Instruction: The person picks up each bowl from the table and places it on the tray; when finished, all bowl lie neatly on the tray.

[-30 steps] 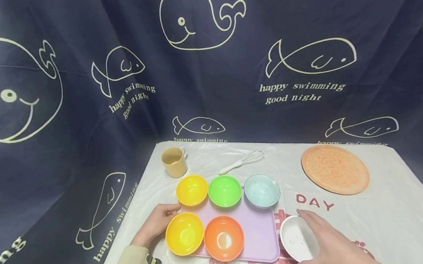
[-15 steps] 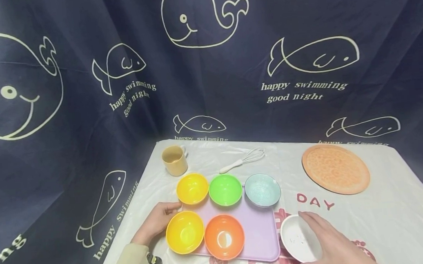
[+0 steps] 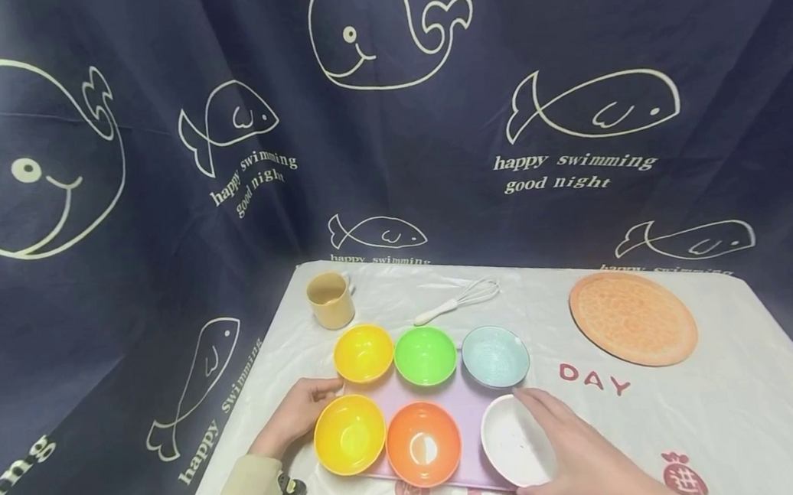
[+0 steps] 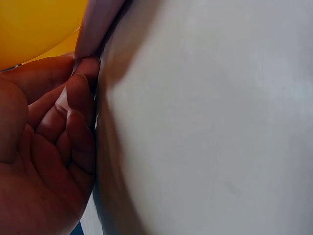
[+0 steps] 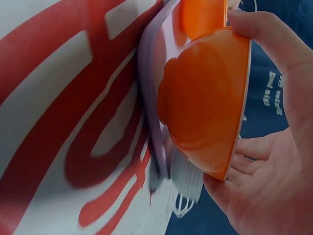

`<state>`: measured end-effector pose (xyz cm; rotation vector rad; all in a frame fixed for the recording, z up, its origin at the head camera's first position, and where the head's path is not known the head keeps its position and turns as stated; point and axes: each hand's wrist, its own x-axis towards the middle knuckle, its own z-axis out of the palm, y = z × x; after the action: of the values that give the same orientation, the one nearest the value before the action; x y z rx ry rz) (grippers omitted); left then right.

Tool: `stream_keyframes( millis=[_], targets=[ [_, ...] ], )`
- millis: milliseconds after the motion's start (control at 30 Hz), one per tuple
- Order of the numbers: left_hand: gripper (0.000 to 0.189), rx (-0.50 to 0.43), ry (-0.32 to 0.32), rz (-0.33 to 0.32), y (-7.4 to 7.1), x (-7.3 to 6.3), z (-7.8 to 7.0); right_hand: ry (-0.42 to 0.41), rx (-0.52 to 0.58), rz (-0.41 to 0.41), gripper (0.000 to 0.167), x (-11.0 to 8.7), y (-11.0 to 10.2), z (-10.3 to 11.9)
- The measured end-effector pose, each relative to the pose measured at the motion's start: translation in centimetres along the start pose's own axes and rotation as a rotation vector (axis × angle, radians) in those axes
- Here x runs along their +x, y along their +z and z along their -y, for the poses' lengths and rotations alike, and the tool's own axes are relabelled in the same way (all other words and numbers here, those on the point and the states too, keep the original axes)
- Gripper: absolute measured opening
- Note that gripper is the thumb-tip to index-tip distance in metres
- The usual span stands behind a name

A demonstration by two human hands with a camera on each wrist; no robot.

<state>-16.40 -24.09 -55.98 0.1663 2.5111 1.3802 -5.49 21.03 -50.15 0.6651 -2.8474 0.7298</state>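
Note:
In the head view, my right hand (image 3: 584, 457) grips the right rim of a bowl (image 3: 510, 439), white inside, over the right front part of a purple tray (image 3: 441, 394). The right wrist view shows this bowl's orange outside (image 5: 205, 98), its foot right at the tray, with the thumb and fingers at opposite sides of the rim. My left hand (image 3: 296, 417) pinches the tray's left edge (image 4: 100, 29). Beside the held bowl stand an orange bowl (image 3: 424, 445) and a yellow bowl (image 3: 350, 435). Behind are a second yellow bowl (image 3: 363, 353), a green bowl (image 3: 425, 356) and a light blue bowl (image 3: 495, 356).
A tan mug (image 3: 331, 302) stands at the back left, with a white whisk (image 3: 459, 302) to its right. At the back right lies a round orange-brown board (image 3: 632, 319). A white cloth with red print (image 3: 739, 400) covers the table; a dark blue curtain (image 3: 431, 145) hangs behind.
My right hand has moved the white-lined bowl leftward, from beside the tray's right edge to over its right front part. My left hand keeps its place at the tray's left edge.

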Motion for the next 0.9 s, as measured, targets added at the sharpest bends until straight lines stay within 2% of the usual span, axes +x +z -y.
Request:
stream_keyframes(
  millis=[233,533,700,900],
  targets=[
    [0.036,-0.019,-0.006,0.015,0.2,0.1,0.0,-0.009,-0.011,0.028,0.123,1.0,0.9,0.8],
    [0.037,-0.007,-0.014,0.029,0.2,0.1,-0.2,0.083,0.024,0.108,0.129,0.5,2.1,1.3],
    [0.037,0.000,-0.009,0.031,0.2,0.0,-0.3,0.104,0.018,0.109,0.129,0.2,2.3,1.6],
    [0.036,-0.009,0.002,0.028,0.2,0.1,-0.3,0.073,0.058,0.090,0.127,0.1,2.3,1.6]
  ],
)
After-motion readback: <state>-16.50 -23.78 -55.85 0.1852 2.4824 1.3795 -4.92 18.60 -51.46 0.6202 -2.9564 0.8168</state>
